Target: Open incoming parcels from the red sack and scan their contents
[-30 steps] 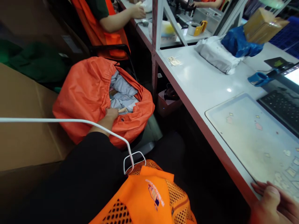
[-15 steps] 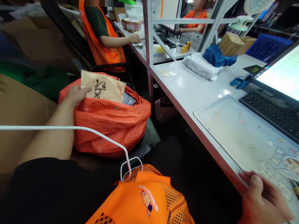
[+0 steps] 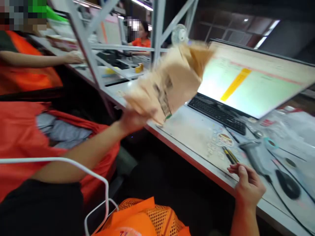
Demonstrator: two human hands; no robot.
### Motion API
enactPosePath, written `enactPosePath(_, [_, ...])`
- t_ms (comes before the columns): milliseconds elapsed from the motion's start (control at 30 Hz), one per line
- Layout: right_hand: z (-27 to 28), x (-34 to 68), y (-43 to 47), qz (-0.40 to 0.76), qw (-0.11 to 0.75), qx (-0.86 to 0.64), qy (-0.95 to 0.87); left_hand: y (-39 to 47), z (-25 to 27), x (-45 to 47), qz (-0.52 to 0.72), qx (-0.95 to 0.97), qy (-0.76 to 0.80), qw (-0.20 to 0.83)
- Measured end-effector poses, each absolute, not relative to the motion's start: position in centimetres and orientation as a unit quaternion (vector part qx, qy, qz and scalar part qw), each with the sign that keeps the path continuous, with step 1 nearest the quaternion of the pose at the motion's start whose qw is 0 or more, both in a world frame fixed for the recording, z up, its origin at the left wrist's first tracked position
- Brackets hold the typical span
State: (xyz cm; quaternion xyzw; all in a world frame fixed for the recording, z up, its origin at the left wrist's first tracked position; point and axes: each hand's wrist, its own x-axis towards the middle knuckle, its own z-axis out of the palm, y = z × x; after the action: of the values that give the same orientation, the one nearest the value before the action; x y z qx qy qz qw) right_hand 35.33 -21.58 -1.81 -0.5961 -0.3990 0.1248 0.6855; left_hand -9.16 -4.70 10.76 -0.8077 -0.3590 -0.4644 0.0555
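Observation:
My left hand (image 3: 134, 121) is closed on the near corner of a beige packet (image 3: 177, 85) and holds it up over the desk's left edge. Motion blurs the packet; dark lettering and a small green mark show on its face. At the near edge of the desk, my right hand (image 3: 249, 182) rests with its fingers loosely curled and the thumb apart, holding nothing that I can see. Just beyond its fingertips lies a yellow and black cutter-like tool (image 3: 230, 154). To the left, an orange-red sack (image 3: 22, 131) stands open with grey packages (image 3: 69, 131) inside.
On the desk (image 3: 197, 164) are a monitor (image 3: 248, 78), a keyboard (image 3: 216, 113), a grey handheld scanner (image 3: 253, 157), a black mouse (image 3: 287, 183) and cables. A metal frame (image 3: 87, 52) rises at the far end. A co-worker's arm (image 3: 36, 60) reaches over the neighbouring table.
My left hand has lifted the beige packet out of the orange-red sack and carried it right, over the desk. The view has turned right. My right hand stays by the desk edge.

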Motion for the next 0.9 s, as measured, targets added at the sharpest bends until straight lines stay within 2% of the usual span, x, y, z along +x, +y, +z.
enactPosePath(33, [-1.5,36.7,-22.3,0.109,0.692,-0.602,-0.382,-5.3,8.3,-6.0,-0.416,-0.860,-0.295,0.023])
enactPosePath(100, [-1.0,39.6,-23.8,0.078,0.698,-0.615,-0.359,-6.4,4.2,-1.2,-0.234,-0.957,-0.161,-0.061])
enactPosePath(200, [-0.4,43.7,-26.0,0.034,0.670,-0.655,-0.347,-6.3,1.2,1.7,-0.098,-0.979,-0.129,-0.122])
enactPosePath(333, [-0.3,47.9,-26.9,-0.004,0.543,-0.751,-0.374,-2.4,2.3,-0.1,-0.059,-0.956,-0.268,-0.104])
enactPosePath(467, [-0.1,49.5,-24.0,-0.039,0.380,-0.820,-0.425,-0.4,7.2,-0.6,-0.055,-0.894,-0.443,-0.045])
enactPosePath(533, [0.2,49.3,-21.6,-0.026,0.302,-0.843,-0.445,-1.5,9.3,2.1,-0.097,-0.897,-0.427,-0.058])
enactPosePath(600, [0.6,48.7,-19.2,-0.017,0.214,-0.867,-0.450,-3.3,9.8,6.4,-0.150,-0.922,-0.343,-0.100])
enactPosePath(733, [1.4,47.5,-15.7,-0.021,0.102,-0.897,-0.429,-6.0,5.4,15.0,-0.078,-0.944,-0.317,-0.053])
enactPosePath(900, [1.5,48.1,-12.9,0.037,0.063,-0.909,-0.411,-6.5,-0.7,17.6,-0.083,-0.951,-0.299,-0.012])
